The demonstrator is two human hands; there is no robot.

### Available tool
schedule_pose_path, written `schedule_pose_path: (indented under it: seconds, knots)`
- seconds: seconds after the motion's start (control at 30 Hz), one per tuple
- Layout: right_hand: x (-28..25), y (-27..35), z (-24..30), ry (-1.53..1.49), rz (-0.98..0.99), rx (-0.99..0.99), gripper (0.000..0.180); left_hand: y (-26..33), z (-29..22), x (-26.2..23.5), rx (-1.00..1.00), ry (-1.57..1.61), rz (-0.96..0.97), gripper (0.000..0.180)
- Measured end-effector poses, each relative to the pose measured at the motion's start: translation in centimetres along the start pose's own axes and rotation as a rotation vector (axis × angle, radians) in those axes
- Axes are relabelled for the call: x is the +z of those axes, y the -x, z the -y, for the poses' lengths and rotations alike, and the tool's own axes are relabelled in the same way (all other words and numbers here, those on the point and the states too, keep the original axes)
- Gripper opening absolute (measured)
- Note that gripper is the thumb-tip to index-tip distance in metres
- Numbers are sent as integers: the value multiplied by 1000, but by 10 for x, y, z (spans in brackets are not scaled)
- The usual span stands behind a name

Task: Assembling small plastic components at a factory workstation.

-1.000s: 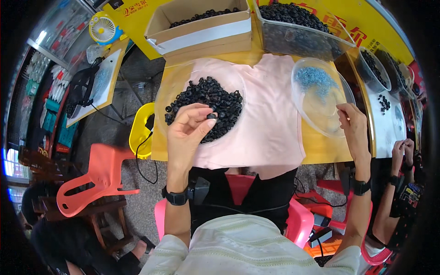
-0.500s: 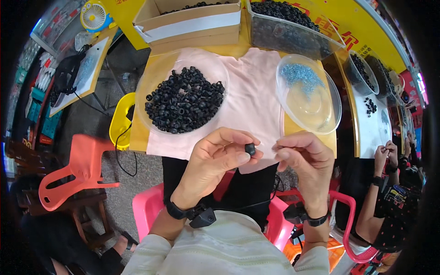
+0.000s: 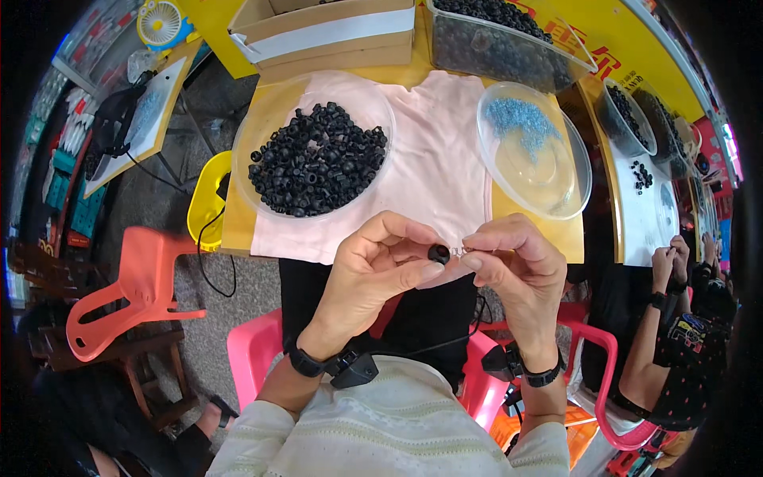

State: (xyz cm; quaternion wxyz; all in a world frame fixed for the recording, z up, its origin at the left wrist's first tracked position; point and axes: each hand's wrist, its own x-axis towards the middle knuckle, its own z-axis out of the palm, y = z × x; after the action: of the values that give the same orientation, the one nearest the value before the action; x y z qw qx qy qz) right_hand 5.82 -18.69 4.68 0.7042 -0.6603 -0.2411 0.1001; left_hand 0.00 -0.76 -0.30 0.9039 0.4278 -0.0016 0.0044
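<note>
- Black and small, a rounded part sits pinched between the thumb and fingers of our left hand.
- Our right hand grips a tiny clear piece by the fingertips, just beside the black part; whether the two touch, we cannot tell.
- Both hands work at the near edge of the yellow table, over our lap, with elbows free on either side.
- Pink cloth covers the table's middle and reaches its near edge, leaving us an open lane between two dishes.
- Left of that lane we have a clear round dish heaped with black parts.
- Right of it, a clear dish of bluish pieces lies close to the table's right edge.
- Along the far side, a cardboard box and a clear bin wall us in.
- Beyond our left edge, a yellow tub and an orange-red chair stand by speckled grey floor.
- To our right, past a gap, another person's hands meet before a white-topped table.
</note>
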Motion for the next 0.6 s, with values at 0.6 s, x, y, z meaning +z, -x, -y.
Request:
schedule_pose_path:
  seconds: [0.6]
  knots:
    - [2,-6,1,395,56,-139,18,-1,-4,-3,-97,21,-48,29]
